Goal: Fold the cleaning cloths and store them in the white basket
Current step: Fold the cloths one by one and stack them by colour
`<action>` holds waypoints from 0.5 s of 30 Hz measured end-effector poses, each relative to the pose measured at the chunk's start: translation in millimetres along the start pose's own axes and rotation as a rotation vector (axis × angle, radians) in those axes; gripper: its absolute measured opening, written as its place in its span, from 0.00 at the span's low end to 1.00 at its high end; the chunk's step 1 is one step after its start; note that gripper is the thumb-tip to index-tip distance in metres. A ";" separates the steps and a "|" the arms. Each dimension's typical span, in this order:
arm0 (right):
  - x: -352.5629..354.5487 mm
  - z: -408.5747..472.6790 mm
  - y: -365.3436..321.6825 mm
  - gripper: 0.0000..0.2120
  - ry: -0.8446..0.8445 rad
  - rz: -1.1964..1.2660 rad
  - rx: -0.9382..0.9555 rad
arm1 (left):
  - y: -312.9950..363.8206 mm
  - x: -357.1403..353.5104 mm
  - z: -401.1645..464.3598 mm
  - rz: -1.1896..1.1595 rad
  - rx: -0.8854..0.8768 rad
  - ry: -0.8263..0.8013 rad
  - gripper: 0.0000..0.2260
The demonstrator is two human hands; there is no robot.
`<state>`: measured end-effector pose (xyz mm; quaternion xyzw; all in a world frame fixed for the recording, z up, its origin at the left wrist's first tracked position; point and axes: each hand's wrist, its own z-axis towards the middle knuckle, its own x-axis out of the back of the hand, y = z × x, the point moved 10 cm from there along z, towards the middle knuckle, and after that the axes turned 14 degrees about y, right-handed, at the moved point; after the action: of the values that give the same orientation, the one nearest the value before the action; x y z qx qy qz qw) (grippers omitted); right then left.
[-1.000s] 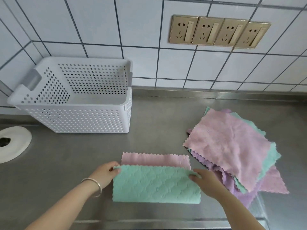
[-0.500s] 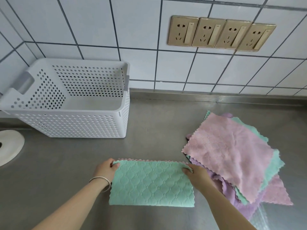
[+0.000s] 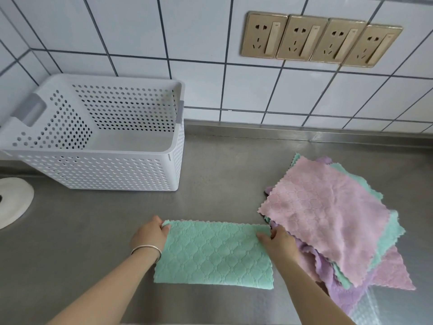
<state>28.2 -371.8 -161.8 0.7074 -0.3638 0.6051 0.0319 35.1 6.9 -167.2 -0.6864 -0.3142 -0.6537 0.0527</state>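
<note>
A green cleaning cloth point(image 3: 214, 254), folded in half with its pink underside hidden, lies flat on the steel counter in front of me. My left hand point(image 3: 150, 235) pinches its far left corner. My right hand point(image 3: 277, 241) pinches its far right corner. A loose pile of pink, green and purple cloths point(image 3: 328, 214) lies to the right, touching my right wrist. The white perforated basket point(image 3: 112, 174) stands at the back left with nothing visible inside.
White tiled wall with a row of gold sockets point(image 3: 321, 39) rises behind the counter. A white round disc point(image 3: 14, 200) lies at the left edge. Bare steel counter point(image 3: 222, 174) lies between basket and pile.
Both hands carried the cloth's near edge over to the far edge, covering the pink strip that showed. The cloth now lies folded in half. The view shifted slightly.
</note>
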 end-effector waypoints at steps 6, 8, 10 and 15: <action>15.0 -32.6 22.6 0.18 0.128 0.136 -0.057 | 74.2 1.7 -53.3 0.031 -0.550 0.179 0.21; 7.3 -45.7 32.8 0.19 0.107 0.147 -0.086 | 108.6 -23.5 -90.3 0.121 -0.828 0.064 0.22; 1.5 -56.8 41.2 0.20 0.084 0.145 -0.127 | 126.0 -52.4 -117.7 0.245 -0.999 -0.051 0.23; -12.1 -70.5 46.5 0.22 -0.015 0.003 -0.189 | 122.9 -92.4 -129.6 0.422 -1.066 -0.226 0.30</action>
<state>-56.3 -365.9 -172.1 0.7052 -0.4207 0.5627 0.0950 -10.6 -187.1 -193.4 -0.7314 0.1978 -0.6197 -0.2048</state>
